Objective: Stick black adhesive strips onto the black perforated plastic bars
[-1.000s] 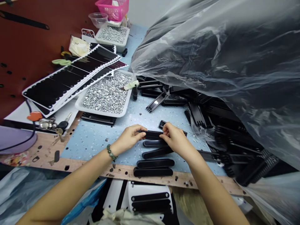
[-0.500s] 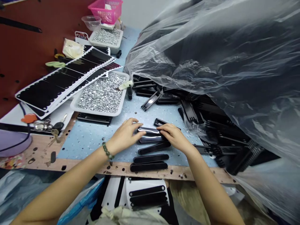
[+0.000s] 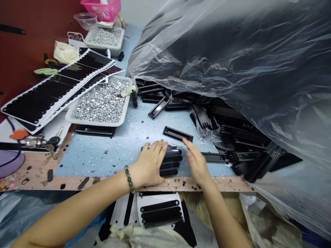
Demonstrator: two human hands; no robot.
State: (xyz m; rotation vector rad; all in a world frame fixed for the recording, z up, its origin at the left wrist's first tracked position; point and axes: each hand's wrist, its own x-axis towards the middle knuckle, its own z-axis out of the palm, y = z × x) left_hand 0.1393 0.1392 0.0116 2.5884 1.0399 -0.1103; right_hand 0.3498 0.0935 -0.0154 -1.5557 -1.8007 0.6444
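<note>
A: Anything different from a second ago?

B: Yes. No more uneven gaps between the black strips (image 3: 171, 159); now a close, nearly parallel row, clear of the wooden table edge (image 3: 227, 185) and fully on the blue mat (image 3: 90, 151).

A: Meaning, for the work in hand?

B: Probably a single gathered group now, instead of separate strips.

A: And the left hand (image 3: 150, 165)?

B: Flat across the left ends, with fingers lightly spread, not pinching. Uncovered strip lengths at its 3 o'clock.

A: And the right hand (image 3: 197, 165)?

B: Now off the strips, with the row at its 9 o'clock. Fingers nearly straight, pointing to 11, with nothing visible in their grasp. Somewhat blurred.

A: Farther out?

B: By the right fingertips, towards 11 o'clock, an open-faced black piece (image 3: 178, 133); touching or apart, impossible to tell. At 2 o'clock, a heap of black parts (image 3: 240, 140). Farthest, at the left hand's 11 o'clock, a white tray (image 3: 99, 122) of small silvery bits (image 3: 100, 100).
</note>
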